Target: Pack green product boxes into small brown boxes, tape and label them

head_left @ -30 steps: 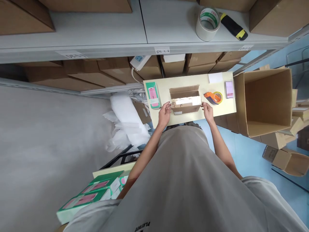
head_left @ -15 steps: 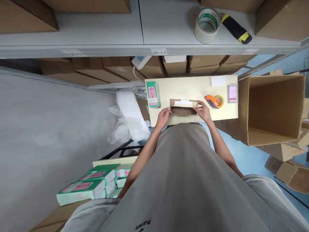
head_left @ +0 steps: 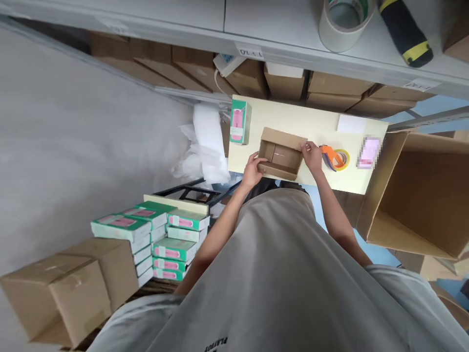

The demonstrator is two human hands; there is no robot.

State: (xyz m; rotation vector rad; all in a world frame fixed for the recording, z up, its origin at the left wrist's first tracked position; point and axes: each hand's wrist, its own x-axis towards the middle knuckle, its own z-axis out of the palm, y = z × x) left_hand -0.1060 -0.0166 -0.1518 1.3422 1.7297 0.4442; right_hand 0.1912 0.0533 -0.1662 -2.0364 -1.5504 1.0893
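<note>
Cardboard box [head_left: 284,155] with its mouth facing up is sitting at the near edge of a pale table [head_left: 293,115], about midway along, directly in front of the person's grey shirt [head_left: 282,264]. Its far flap is standing up and leaning outward, and its bare brown inside is showing.

The left hand [head_left: 252,170] is grasping the box at its near left corner, the fingers reaching over the wall and the thumb lying by the near side. The right hand [head_left: 311,157] is pinching the far right corner between thumb and fingers.

Just right of the right hand, an orange tape dispenser [head_left: 331,157] with a yellow roll is lying on the table. Farther right, a lilac item [head_left: 369,152], blurred into squares, is resting by the right end, and a white sheet [head_left: 351,123] is lying along the far edge. A green and pink packet [head_left: 238,122] is occupying the far left corner.

Beyond the table, a grey shelf [head_left: 271,24] is carrying a wide tape roll [head_left: 340,36] and a black and yellow cutter [head_left: 405,34] on the right; brown cartons [head_left: 337,83] are standing below it. On the right, a large carton [head_left: 432,190] is gaping beside the table. To the left, white wrapping [head_left: 209,142] is hanging near the table, while green and white packets [head_left: 176,244] are standing stacked on the near left.
</note>
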